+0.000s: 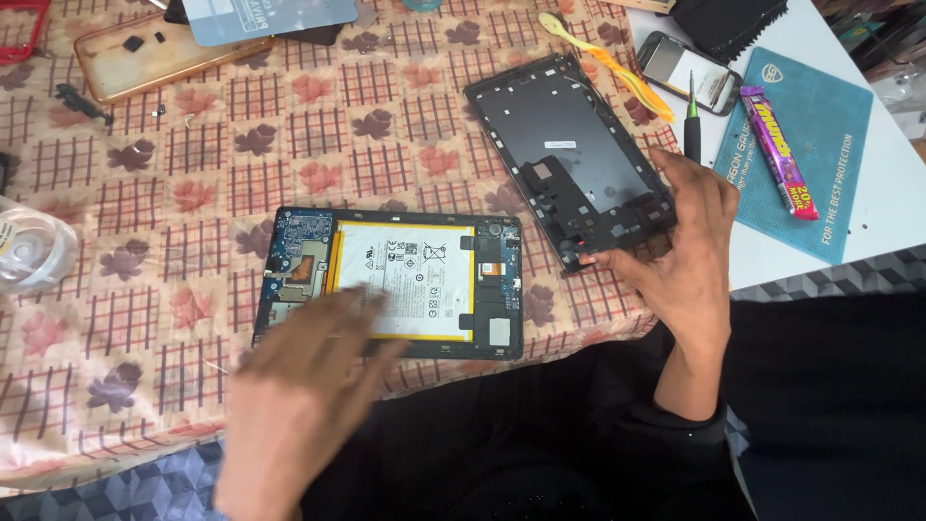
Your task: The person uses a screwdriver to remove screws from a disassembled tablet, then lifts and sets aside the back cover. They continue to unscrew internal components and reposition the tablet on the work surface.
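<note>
Your left hand (309,386), blurred, lies flat and released over the near edge of the opened tablet (391,282), fingers on its white battery (410,275). Your right hand (680,251) grips the near right corner of the black back cover (569,154), just right of the tablet. Both rest on the desk's patterned cloth (193,203); a screwdriver (692,121) and wrapped candy bar (777,150) lie further right

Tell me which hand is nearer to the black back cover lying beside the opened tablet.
Right. The right hand rests on the black back cover at its lower right corner. The left hand is off to the other side, blurred, over the opened tablet.
</note>
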